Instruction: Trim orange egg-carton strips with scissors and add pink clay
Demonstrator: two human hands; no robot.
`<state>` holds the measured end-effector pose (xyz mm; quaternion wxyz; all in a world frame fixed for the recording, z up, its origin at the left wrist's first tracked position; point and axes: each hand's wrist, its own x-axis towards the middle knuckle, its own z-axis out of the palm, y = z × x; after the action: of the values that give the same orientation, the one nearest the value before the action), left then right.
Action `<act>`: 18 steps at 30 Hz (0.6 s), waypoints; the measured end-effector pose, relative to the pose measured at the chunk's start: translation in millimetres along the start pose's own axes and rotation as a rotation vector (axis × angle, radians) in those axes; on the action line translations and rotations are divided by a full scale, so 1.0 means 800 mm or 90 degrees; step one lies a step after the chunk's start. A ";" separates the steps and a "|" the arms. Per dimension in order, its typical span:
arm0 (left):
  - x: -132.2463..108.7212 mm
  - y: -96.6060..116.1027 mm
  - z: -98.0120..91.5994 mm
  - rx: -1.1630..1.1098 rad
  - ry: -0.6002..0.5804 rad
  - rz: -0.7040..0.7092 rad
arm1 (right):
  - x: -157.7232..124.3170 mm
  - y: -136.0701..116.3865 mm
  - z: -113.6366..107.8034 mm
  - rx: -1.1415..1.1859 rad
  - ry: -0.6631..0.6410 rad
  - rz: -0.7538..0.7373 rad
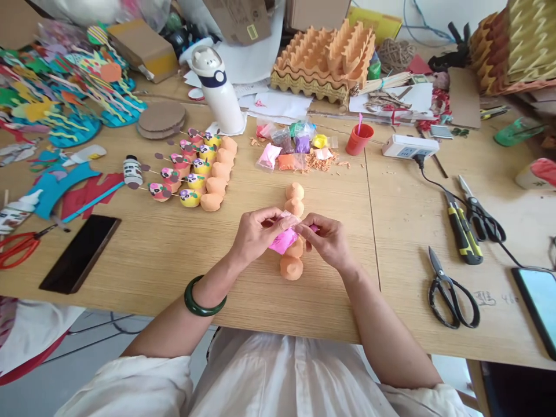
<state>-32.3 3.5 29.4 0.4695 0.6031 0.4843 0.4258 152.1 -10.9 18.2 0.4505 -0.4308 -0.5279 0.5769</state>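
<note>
My left hand (260, 233) pinches a small plastic bag of bright pink clay (284, 241) by its upper edge. On the other side, my right hand (325, 236) has its fingertips closed at the same bag's opening. A bit of darker pink shows by the right fingers, too small to name. Beneath both hands stands a row of peach egg-carton cups (291, 268), its middle partly hidden by the hands and the bag. Back left are painted cups (191, 198) with clay flowers and sticks, beside another row of plain peach cups (211, 201).
Bags of coloured clay (292, 161) and a red cup (359, 139) lie beyond my hands. Scissors (452, 295), a utility knife (464, 231) and a power strip (410, 147) are at right. A dark phone (80, 253) is at left; egg trays (324, 61) stand behind.
</note>
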 end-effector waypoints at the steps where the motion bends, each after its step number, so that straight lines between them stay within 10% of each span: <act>1: -0.001 0.001 -0.002 0.004 -0.011 0.002 | 0.000 -0.001 -0.001 -0.010 -0.005 -0.016; 11: 0.005 0.010 -0.012 -0.013 -0.100 -0.045 | -0.003 -0.008 -0.004 -0.010 -0.005 0.009; 18: 0.071 -0.009 -0.025 -0.009 0.052 -0.050 | 0.010 0.013 -0.013 0.197 0.120 0.127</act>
<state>-43.2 63.4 29.5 0.4702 0.5623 0.5234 0.4344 159.5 -1.0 6.6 0.4997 -0.4584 -0.3431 0.6499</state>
